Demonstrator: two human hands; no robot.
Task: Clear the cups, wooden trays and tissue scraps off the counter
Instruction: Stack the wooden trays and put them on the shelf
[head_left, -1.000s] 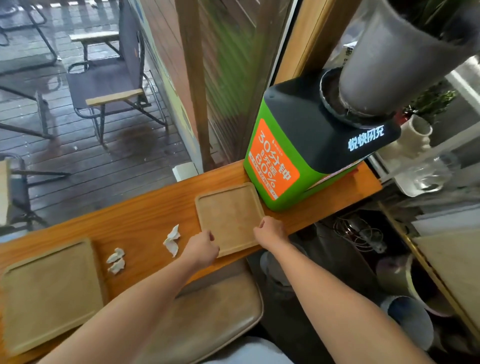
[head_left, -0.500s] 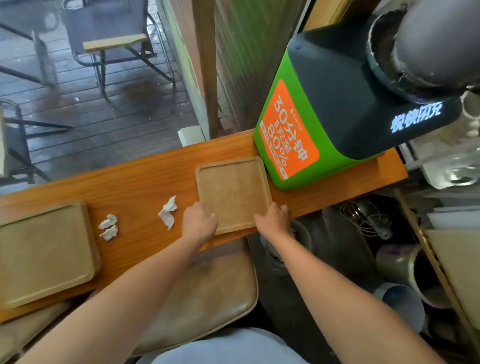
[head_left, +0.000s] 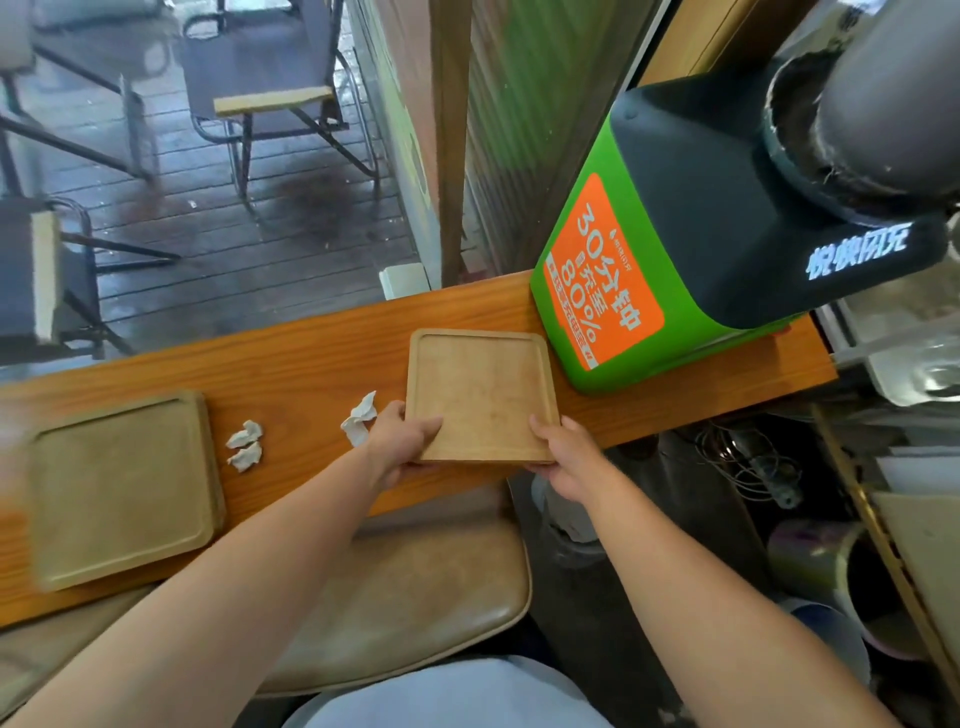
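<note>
Gripping noted on both sides of the small wooden tray (head_left: 480, 395), which sits on the tabletop (head_left: 311, 364) right of centre, just beside the green and black kiosk (head_left: 649, 260) at the far right.

Orientation: tray approx. square w/ rounded corners and a raised rim, hollow side up. Long axis can't be called. Its side edges run near-to-far, skewed a little vs. the tabletop's front edge. Near right corner reaches that front edge. Can't tell whether the tray is lifted or flat on the wood.

Other task items: large wooden tray (head_left: 119, 488) at the left end, hollow side up, overhanging the near edge. Two tissue scraps (head_left: 245, 446) lie just right of it, touching each other. A single tissue scrap (head_left: 359, 418) lies beside the left hand.

Hidden/unclear: large tray is blurred. It shows a doubled edge on the right, so can't tell if it is one tray or a stack. Fingers of both hands are under the small tray, not visible. Kiosk top cut off by the frame. Clutter low right is too dim to identify.

Hands: left hand (head_left: 400, 441) pinches the near left corner, thumb flat on top, forearm coming in from low left. Right hand (head_left: 563, 452) pinches the near right corner, thumb on the rim, forearm from low right. Both wrists straight, arms extended over a padded stool seat (head_left: 415, 587).
</note>
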